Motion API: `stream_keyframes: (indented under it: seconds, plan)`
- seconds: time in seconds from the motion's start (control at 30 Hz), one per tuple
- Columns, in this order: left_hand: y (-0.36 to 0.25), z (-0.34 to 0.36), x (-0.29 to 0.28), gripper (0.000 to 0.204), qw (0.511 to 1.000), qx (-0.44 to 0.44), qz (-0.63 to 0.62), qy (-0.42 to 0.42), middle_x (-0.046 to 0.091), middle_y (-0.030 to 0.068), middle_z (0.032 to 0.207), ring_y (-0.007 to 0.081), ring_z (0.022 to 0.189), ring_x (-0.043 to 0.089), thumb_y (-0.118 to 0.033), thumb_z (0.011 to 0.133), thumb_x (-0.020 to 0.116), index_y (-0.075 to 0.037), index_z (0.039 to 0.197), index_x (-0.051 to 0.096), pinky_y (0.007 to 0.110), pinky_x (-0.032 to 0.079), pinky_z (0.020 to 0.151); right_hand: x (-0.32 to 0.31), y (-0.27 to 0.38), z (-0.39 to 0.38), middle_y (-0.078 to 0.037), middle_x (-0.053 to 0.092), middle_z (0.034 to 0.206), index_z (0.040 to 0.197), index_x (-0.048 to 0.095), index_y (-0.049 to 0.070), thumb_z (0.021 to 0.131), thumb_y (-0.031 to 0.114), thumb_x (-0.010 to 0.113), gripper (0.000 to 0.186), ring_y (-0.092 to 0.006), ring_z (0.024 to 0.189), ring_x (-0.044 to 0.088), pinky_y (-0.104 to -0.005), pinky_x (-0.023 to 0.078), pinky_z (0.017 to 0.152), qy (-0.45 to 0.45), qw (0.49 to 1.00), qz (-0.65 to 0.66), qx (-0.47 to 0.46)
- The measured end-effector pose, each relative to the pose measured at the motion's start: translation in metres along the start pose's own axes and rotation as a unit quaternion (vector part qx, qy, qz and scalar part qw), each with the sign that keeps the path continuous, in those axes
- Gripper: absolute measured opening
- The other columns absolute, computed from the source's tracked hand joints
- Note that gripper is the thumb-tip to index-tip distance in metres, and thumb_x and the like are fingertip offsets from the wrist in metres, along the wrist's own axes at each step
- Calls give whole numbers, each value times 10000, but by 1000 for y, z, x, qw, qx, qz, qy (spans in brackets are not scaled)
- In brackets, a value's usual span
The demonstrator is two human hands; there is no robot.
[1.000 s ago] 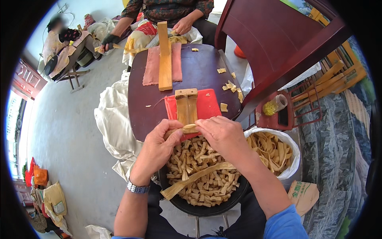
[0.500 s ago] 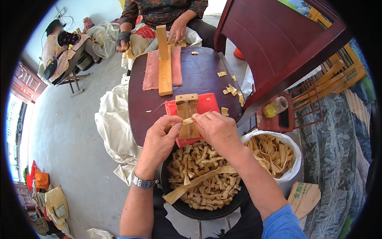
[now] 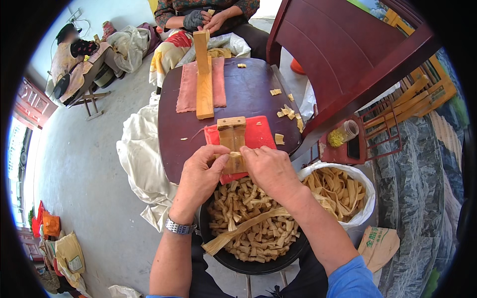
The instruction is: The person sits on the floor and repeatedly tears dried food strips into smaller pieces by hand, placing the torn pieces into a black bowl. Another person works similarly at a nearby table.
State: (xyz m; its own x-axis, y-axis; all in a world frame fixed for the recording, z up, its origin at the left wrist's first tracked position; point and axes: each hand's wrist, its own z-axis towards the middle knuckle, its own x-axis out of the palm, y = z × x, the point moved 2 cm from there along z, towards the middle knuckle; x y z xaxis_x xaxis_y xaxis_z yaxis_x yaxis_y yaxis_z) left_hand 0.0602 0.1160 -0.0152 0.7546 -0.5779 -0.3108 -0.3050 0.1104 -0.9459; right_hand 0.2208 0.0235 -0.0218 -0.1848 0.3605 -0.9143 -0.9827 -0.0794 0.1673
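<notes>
My left hand and my right hand meet over a small wooden block stand. Between their pinched fingertips is a short tan strip, bunched at its middle and partly hidden by the fingers. The stand rests on a red cloth at the near edge of a dark stool seat. Below my hands is a black basin heaped with short tan knotted pieces. A long tan strip lies across the heap, passing under my right forearm.
A white bag of loose tan strips stands right of the basin. A wooden L-shaped tool lies on a pink cloth. Tan scraps dot the seat. A maroon chair stands right; a co-worker's gloved hand is opposite.
My hands stay over the stand, and the strip between them looks shorter and more bunched. The co-worker's hands have lifted and come together around a small piece.
</notes>
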Motion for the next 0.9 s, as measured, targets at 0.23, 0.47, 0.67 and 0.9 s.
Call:
stream_keyframes:
  seconds: [0.23,0.47,0.67,0.9]
  plan:
    - [5,1,0,148,996,47,66,-38,685,116,932,234,830,683,-118,933,699,-12,1034,724,336,548,766,2,4,5,-85,693,742,873,633,56,834,95,638,56,-247,745,712,-380,573,683,26,999,-6,20]
    - [2,-6,14,85,958,121,252,-65,640,133,879,295,803,659,-90,888,704,-48,958,729,383,530,734,3,10,2,-76,697,710,814,648,83,803,101,642,23,-221,723,714,-361,571,675,33,998,-46,-1]
    - [-2,-22,14,78,913,179,354,-95,624,128,853,334,830,645,-75,856,685,-41,917,721,421,523,755,-2,11,-16,-62,691,684,791,665,79,786,100,649,27,-223,696,712,-351,571,637,40,995,-92,-13]
    - [-7,-26,9,120,978,124,161,-38,655,156,929,339,861,665,-118,930,679,-21,990,716,402,533,783,-18,-5,-25,-88,673,672,792,631,77,879,112,659,97,-270,690,709,-401,561,595,38,997,-52,46]
